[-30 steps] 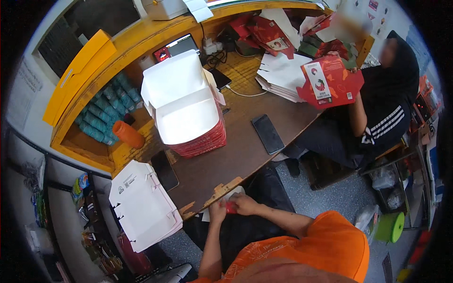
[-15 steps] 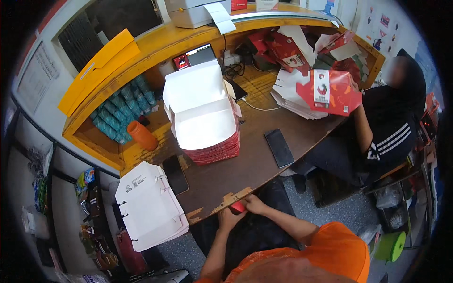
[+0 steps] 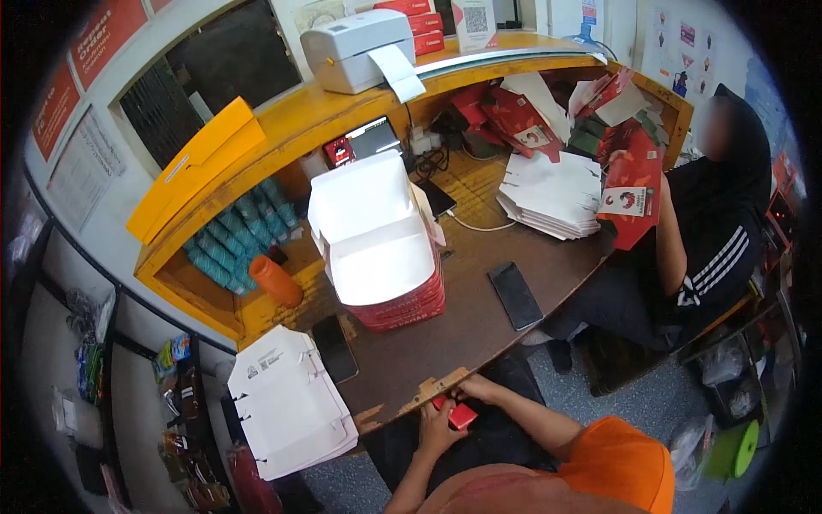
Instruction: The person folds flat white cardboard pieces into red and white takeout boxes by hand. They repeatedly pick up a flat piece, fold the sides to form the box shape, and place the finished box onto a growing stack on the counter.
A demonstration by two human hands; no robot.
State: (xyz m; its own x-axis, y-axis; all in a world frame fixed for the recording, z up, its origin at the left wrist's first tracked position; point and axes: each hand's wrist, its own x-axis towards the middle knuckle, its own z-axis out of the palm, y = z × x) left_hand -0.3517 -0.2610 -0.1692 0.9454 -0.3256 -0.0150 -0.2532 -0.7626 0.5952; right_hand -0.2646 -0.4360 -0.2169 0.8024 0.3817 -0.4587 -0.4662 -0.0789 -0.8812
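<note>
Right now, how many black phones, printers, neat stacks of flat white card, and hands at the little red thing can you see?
Black phones: 3
Printers: 1
Neat stacks of flat white card: 2
Left hand and right hand at the little red thing: 2
Total: 8

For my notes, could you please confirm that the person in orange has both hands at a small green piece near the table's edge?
Not quite: the head view shows the small piece is red, not green; the left hand and right hand are at it, near the table's edge.
</note>
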